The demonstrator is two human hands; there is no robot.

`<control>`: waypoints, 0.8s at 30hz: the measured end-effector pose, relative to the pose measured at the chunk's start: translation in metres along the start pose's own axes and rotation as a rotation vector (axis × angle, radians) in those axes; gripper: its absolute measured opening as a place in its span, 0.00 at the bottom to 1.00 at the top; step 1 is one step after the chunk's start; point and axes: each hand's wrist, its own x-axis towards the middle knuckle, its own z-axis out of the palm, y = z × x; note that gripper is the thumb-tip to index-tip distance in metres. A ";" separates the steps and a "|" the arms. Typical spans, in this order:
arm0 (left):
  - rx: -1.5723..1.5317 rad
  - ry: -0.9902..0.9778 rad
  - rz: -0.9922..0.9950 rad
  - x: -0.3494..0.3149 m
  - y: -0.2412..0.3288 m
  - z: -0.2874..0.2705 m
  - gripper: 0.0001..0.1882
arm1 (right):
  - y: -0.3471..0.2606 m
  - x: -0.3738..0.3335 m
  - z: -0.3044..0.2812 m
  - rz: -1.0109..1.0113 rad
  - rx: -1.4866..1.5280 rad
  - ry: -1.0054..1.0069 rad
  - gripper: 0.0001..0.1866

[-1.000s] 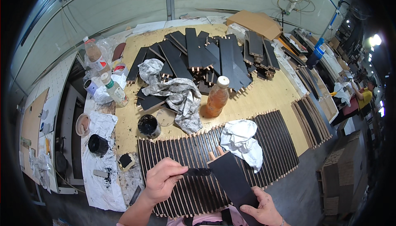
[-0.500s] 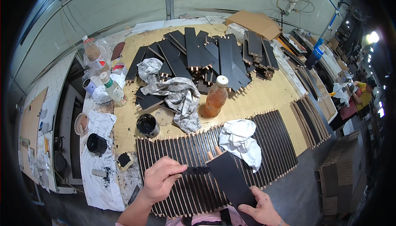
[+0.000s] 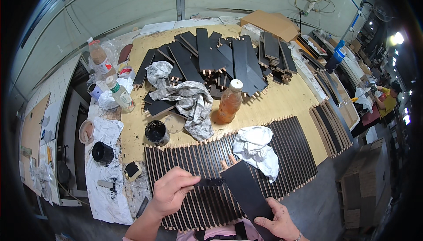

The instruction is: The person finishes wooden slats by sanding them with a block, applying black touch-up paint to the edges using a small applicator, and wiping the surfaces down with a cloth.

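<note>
My left hand (image 3: pixel 176 190) is closed around the end of a small flat tool smeared black, which looks like a putty knife (image 3: pixel 209 182). Its far end meets the upper left edge of a black wooden board (image 3: pixel 246 192). Two pale dowels stick out of that board's far end. My right hand (image 3: pixel 280 220) grips the board's near end, thumb on top. Beneath both hands, a row of black slats (image 3: pixel 189 166) with pale dowel ends lies side by side. A crumpled white cloth (image 3: pixel 256 152) rests on the row, just beyond the board.
Black boards (image 3: pixel 216 58) are heaped at the back, with stained rags (image 3: pixel 194 104) in front. An amber bottle (image 3: pixel 230 103) and a pot of black paste (image 3: pixel 157 133) stand mid-table. Another black pot (image 3: pixel 103 153) sits left. A co-worker (image 3: pixel 387 102) is far right.
Almost nothing differs. The whole view has shifted very slightly; both hands keep the same hold on the tool and the board.
</note>
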 end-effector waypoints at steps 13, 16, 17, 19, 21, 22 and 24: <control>-0.014 0.044 -0.066 -0.003 0.004 -0.004 0.12 | 0.002 -0.004 0.003 0.003 0.054 -0.008 0.45; -0.030 0.002 -0.087 -0.006 0.006 -0.005 0.12 | 0.004 -0.005 0.004 0.004 0.058 -0.002 0.45; -0.034 -0.024 -0.088 -0.007 0.007 -0.005 0.12 | 0.008 -0.005 0.005 -0.008 0.103 0.007 0.45; -0.050 -0.003 -0.090 -0.010 0.007 -0.004 0.12 | 0.010 -0.007 0.006 -0.020 0.148 0.013 0.44; -0.066 0.017 -0.091 -0.012 0.007 -0.002 0.12 | 0.008 -0.008 0.004 -0.032 0.091 0.002 0.43; -0.077 0.017 -0.107 -0.011 0.007 -0.001 0.12 | 0.009 -0.009 0.005 -0.032 0.091 0.001 0.43; -0.088 0.016 -0.122 -0.012 0.008 -0.002 0.12 | 0.010 -0.010 0.005 -0.055 0.099 0.009 0.42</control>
